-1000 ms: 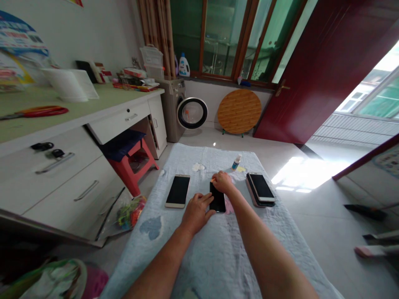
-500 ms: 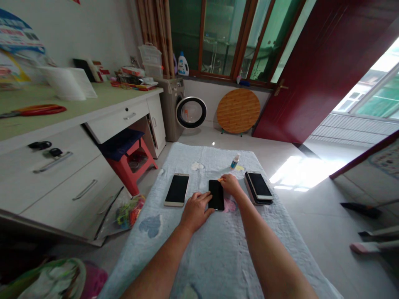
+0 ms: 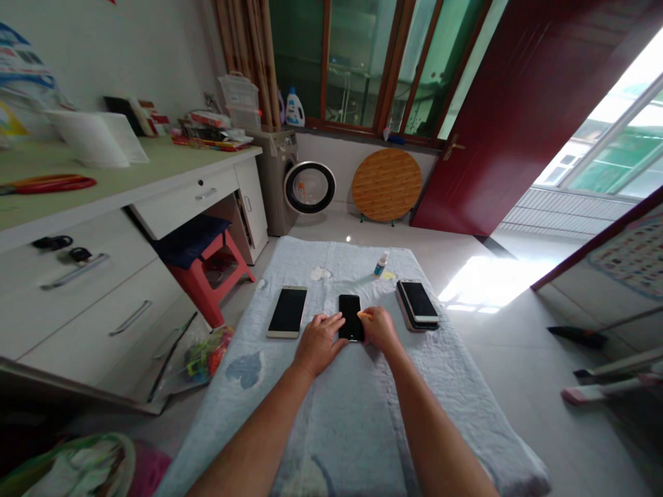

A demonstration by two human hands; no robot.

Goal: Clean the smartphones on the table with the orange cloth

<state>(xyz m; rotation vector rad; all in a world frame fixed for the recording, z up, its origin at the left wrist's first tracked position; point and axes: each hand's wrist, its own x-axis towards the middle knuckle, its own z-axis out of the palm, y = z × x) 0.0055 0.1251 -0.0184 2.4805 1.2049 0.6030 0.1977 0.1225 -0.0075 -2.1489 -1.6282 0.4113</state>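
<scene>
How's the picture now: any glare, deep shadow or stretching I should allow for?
Head view, right: sunlight washes out a patch of floor; head view, lower left: deep shadow; head view, edges: the red door and paper roll look stretched; head view, centre: the black phone shows no strong glare, but the orange piece in the right hand is too small to identify.

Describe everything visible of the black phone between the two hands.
The black phone lies flat, glossy face up, on the pale blue cloth. It is a slim rectangle; its glass-like screen looks dark. The left hand has fingers on its left edge; the right hand holds a small orange item at its right edge.
</scene>
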